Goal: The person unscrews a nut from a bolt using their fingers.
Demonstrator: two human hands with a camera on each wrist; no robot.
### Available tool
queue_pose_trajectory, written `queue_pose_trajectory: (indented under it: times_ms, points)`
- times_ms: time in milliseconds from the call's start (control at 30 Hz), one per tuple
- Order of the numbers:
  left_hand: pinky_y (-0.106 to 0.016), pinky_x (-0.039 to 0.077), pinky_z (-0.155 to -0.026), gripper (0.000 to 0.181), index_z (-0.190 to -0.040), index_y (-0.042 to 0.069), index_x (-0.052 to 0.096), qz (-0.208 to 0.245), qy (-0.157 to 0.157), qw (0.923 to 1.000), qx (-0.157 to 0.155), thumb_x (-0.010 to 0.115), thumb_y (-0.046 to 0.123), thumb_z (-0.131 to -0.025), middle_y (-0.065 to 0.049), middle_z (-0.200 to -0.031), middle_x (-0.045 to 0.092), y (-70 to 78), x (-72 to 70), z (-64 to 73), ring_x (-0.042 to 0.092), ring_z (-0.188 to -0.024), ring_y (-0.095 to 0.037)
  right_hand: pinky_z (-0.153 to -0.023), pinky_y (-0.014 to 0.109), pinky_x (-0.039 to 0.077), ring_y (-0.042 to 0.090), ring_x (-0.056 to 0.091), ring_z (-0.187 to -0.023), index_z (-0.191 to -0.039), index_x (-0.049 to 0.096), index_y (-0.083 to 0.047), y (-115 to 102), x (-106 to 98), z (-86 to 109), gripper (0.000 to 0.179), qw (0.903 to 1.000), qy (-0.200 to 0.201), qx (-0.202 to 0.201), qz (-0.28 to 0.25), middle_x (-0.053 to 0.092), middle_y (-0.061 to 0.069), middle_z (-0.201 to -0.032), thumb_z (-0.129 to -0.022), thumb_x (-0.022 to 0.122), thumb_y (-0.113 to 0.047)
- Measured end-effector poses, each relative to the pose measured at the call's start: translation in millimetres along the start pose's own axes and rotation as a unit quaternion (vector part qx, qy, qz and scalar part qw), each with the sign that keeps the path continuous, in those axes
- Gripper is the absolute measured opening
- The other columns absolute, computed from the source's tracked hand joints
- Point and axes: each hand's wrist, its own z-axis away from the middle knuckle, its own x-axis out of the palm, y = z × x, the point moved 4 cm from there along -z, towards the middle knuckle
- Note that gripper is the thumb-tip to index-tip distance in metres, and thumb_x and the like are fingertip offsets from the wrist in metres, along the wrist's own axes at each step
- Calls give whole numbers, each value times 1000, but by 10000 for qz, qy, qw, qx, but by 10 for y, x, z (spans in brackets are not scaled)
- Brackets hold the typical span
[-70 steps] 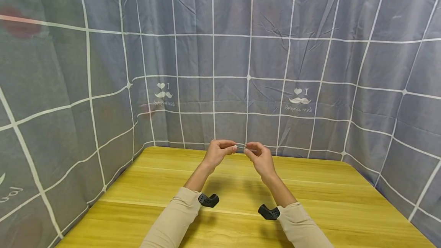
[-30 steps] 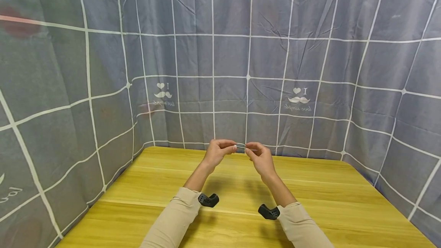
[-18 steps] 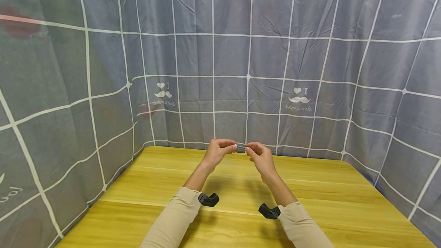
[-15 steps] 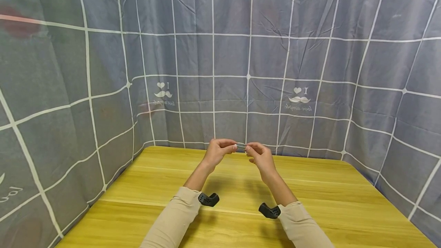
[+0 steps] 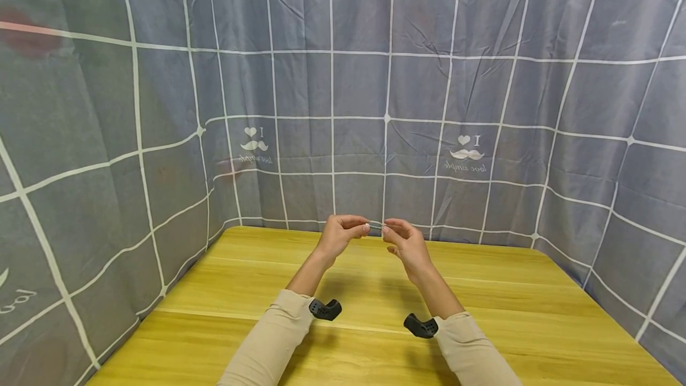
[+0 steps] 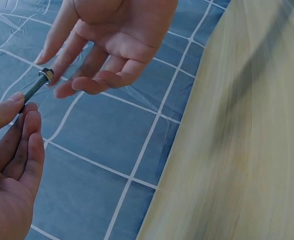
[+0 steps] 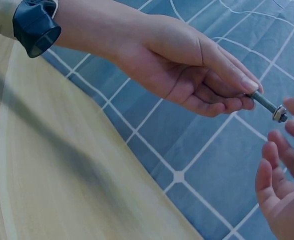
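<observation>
My left hand [image 6: 9,165] pinches a threaded metal bolt [image 6: 34,89] between thumb and fingers at one end, so the rest of it sticks out past the fingertips. Near the bolt's far end sits a hex nut [image 7: 279,114], with a short tip of thread beyond it. My right hand [image 6: 111,37] is at that end, thumb and index finger spread on either side of the nut, fingertips right by it. Its other fingers are loosely bent. In the head view both hands are raised over the table's far edge, and the bolt shows only as a thin line between them.
Below the hands is a yellow wood-grain table [image 5: 343,338]. A grey curtain [image 5: 359,88] with white grid lines encloses its back and sides. Black wrist devices [image 5: 325,310] jut inward from both beige sleeves [image 5: 270,341].
The left hand keeps its place and its hold on the bolt. The right thumb and fingers have shifted slightly at the nut, and the lower right fingers now show more beneath the thumb.
</observation>
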Motion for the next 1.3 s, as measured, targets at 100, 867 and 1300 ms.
queue_pose_trajectory:
  times_ms: [100, 867, 1300]
  points:
    - [-39, 58, -88, 23, -114, -6, 76, -22, 38, 10000, -66, 74, 11, -98, -18, -105, 76, -1, -2, -1, 72, -97, -36, -83, 34, 52, 32, 58, -105, -126, 64, 2, 7, 4, 0, 33, 10000, 31, 78, 48, 64, 13, -114, -103, 69, -21]
    - [-38, 58, -87, 25, -114, -9, 75, 24, 64, 10000, -70, 74, 10, -98, -13, -102, 77, 5, -10, 1, 72, -95, -31, -80, 32, 54, 23, 61, -96, -126, 65, 5, -10, 26, 11, 34, 9995, 128, -9, 290, 67, 16, -114, -105, 66, -22]
    - [-35, 58, -84, 23, -115, -10, 74, 34, 70, 9999, -84, 71, 6, -99, -19, -105, 76, 10, 3, -8, 70, -99, -42, -81, 34, 53, 35, 58, -105, -130, 62, 8, -32, 19, 16, 36, 9995, 111, -49, 305, 66, 13, -113, -103, 68, -15]
